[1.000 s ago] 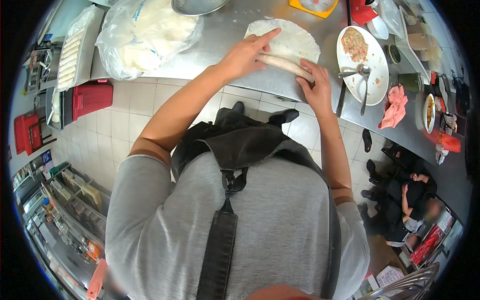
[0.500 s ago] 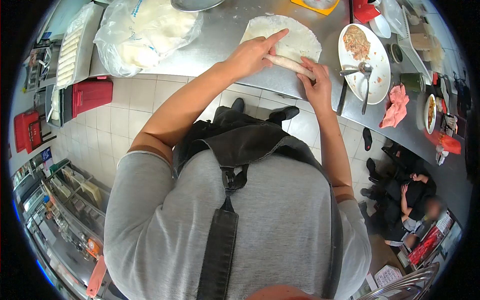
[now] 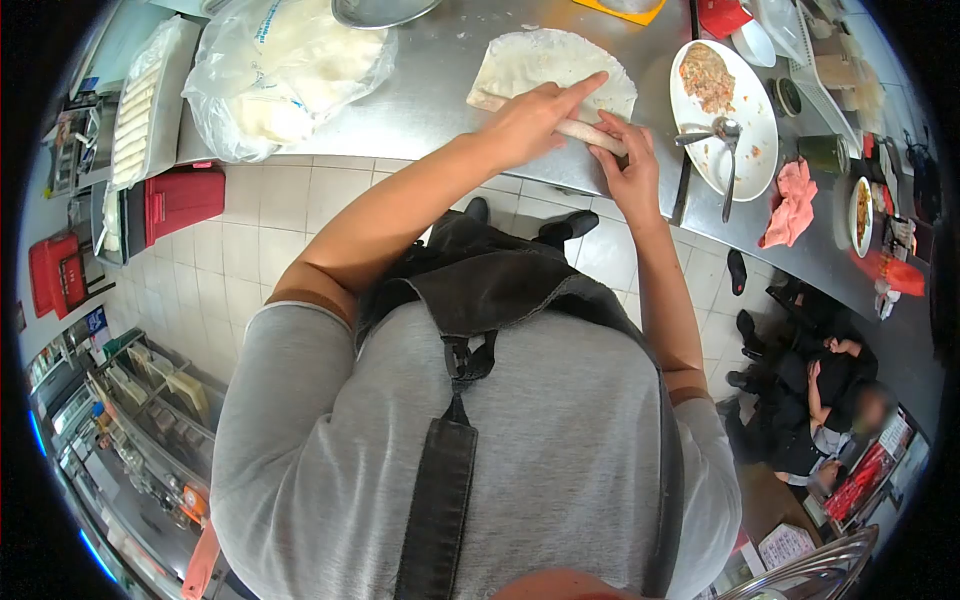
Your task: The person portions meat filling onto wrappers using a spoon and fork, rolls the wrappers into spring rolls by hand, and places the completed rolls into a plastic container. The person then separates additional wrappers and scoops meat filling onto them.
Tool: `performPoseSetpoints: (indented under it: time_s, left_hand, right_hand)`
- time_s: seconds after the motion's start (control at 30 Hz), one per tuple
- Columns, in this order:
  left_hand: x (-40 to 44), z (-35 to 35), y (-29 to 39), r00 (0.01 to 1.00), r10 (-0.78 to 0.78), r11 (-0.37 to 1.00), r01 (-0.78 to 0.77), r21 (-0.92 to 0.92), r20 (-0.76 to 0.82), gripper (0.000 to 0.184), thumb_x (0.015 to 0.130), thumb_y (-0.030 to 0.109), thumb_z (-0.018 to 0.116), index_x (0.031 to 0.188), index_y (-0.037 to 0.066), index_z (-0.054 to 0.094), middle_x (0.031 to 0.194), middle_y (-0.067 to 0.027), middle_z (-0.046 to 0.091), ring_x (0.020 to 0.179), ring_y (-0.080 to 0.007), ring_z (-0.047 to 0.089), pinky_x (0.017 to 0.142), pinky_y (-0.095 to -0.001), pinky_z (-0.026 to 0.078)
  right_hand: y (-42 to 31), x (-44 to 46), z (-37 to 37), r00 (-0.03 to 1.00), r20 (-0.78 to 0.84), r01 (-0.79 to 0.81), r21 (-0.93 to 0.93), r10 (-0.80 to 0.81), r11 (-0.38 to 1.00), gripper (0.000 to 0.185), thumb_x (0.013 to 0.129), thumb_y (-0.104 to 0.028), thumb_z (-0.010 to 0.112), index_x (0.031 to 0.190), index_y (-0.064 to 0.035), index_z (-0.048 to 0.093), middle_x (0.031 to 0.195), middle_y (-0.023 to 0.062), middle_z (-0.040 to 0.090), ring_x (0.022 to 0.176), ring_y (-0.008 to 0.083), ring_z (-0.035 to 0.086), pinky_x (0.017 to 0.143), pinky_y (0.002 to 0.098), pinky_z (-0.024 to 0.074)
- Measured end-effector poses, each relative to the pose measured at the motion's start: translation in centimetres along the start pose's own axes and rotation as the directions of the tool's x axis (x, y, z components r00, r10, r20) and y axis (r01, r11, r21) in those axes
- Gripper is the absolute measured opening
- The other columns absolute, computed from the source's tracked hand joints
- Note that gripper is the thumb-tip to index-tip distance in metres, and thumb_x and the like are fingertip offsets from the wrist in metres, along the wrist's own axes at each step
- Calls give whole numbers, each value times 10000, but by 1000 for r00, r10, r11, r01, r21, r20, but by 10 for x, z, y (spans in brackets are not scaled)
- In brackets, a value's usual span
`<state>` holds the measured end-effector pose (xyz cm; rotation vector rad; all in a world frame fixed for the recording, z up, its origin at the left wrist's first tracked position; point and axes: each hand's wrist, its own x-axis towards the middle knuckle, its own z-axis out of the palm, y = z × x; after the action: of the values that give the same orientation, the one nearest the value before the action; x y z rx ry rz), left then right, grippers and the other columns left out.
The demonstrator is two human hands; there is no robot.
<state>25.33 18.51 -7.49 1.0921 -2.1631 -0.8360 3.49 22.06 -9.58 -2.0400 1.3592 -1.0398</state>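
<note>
A thin, pale sheet of wrapper (image 3: 555, 62) lies on the steel counter, its near edge turned into a slim roll (image 3: 592, 135). My left hand (image 3: 532, 124) rests over the middle of the roll, index finger stretched out across the sheet and the other fingers curled down around the roll. At the right end, my right hand (image 3: 630, 165) pinches the roll between thumb and fingers. Left of my left hand, the other end of the roll shows. What lies inside is hidden.
An oval white plate (image 3: 755, 165) at right holds minced filling (image 3: 707, 78) and metal spoons (image 3: 730, 165). Beside it lies a pink cloth (image 3: 791, 204). At left are a plastic bag of pale sheets (image 3: 290, 85) and a tray of finished rolls (image 3: 140, 110). People sit at lower right.
My left hand has slid right along the roll, closer to my right hand, exposing the roll's left end. My right hand keeps its pinch. The whole view has shifted slightly.
</note>
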Motion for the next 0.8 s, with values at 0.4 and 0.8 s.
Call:
performPoseSetpoints:
  time_s: [0.4, 0.8]
  left_hand:
    - [15, 26, 4, 996, 87, 996, -86, -39, 28, 957, 770, -34, 767, 1585, 244, 349, 996, -77, 658, 942, -304, 626, 859, -439, 536]
    - [24, 33, 14, 995, -7, 1000, 8, -14, 99, 1009, 757, -10, 791, 1598, 253, 299, 967, -98, 642, 927, -322, 628, 845, -448, 532]
  right_hand:
    - [-3, 0, -7, 998, 11, -61, 13, 60, 998, 600, 779, 21, 793, 1342, -108, 631, 1069, 76, 722, 1016, 278, 634, 874, 394, 546]
    - [-14, -18, -8, 972, -178, -151, 36, 155, 988, 600, 770, 38, 787, 1334, -79, 621, 1247, 134, 599, 1118, 283, 622, 940, 371, 522]
